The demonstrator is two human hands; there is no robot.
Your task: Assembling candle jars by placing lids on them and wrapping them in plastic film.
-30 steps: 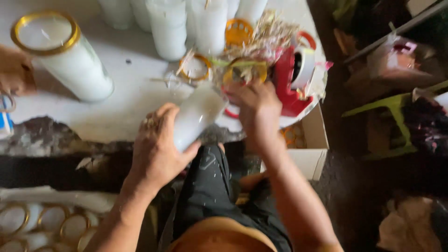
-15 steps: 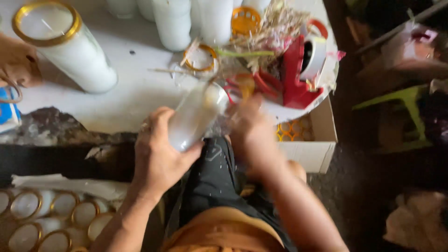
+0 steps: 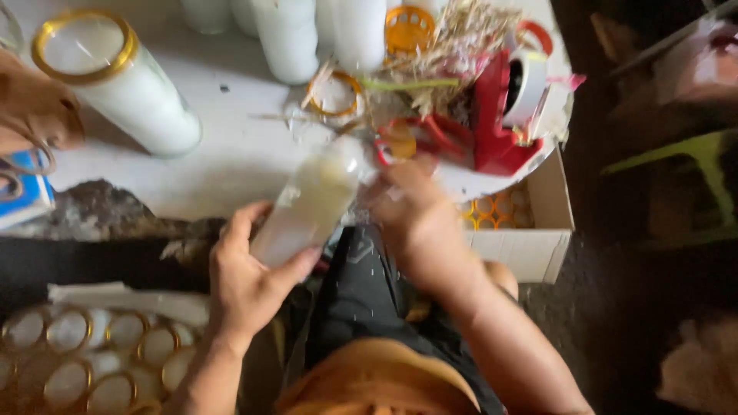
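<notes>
One candle jar: tilted, held over the surface edge.
Left hand: grip closed round jar's base.
Right hand: grip pinched at jar's top.
Beyond grip: one gold-rimmed jar, one red tape dispenser.

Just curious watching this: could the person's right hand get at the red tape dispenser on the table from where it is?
Probably yes: the right hand sits at the table edge just short of the red tape dispenser, with only loose rings between, though it's busy at the candle jar.

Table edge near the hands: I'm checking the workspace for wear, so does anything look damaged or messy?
Yes. The white table top is chipped and peeling along its front edge, left of the left hand, which holds a glass candle jar. Dried straw lies loose beside the red tape dispenser.
</notes>
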